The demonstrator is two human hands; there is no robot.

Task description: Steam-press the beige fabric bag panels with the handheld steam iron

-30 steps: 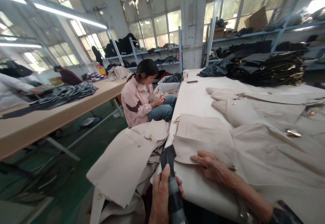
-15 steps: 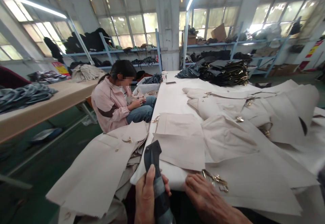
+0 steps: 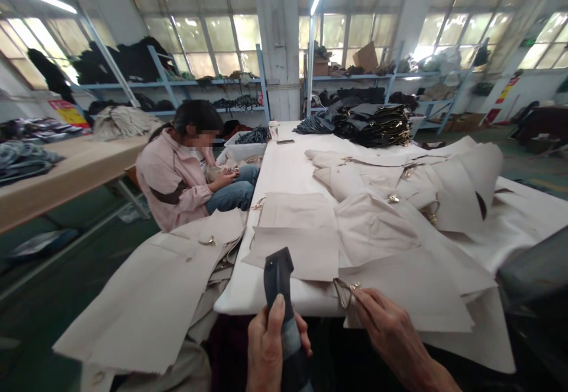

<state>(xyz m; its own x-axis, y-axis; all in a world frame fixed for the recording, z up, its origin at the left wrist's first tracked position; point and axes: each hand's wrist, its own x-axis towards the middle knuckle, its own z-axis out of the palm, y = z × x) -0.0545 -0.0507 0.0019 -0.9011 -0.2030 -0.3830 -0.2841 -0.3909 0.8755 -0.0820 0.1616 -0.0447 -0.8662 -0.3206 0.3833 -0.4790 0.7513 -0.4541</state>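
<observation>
My left hand is wrapped around a black handheld tool with a grey band on its handle. The tool's angled head points up and away from me, just above the front edge of the white table; its exact kind I cannot make out. Farther right, my right hand pinches a beige fabric piece by its corner at the table edge, close to a gold metal clasp. Other beige fabric pieces lie flat beyond the tool. Another beige piece hangs over a pile at the left.
A person in a pink jacket sits beyond the left edge of the white table. Crumpled beige pieces cover its right side. Dark stacked pieces and a phone lie at the far end.
My right hand has gone from resting near the table edge to pinching the fabric corner by the clasp, pulling it slightly over the edge. The whole view has turned a little right.
</observation>
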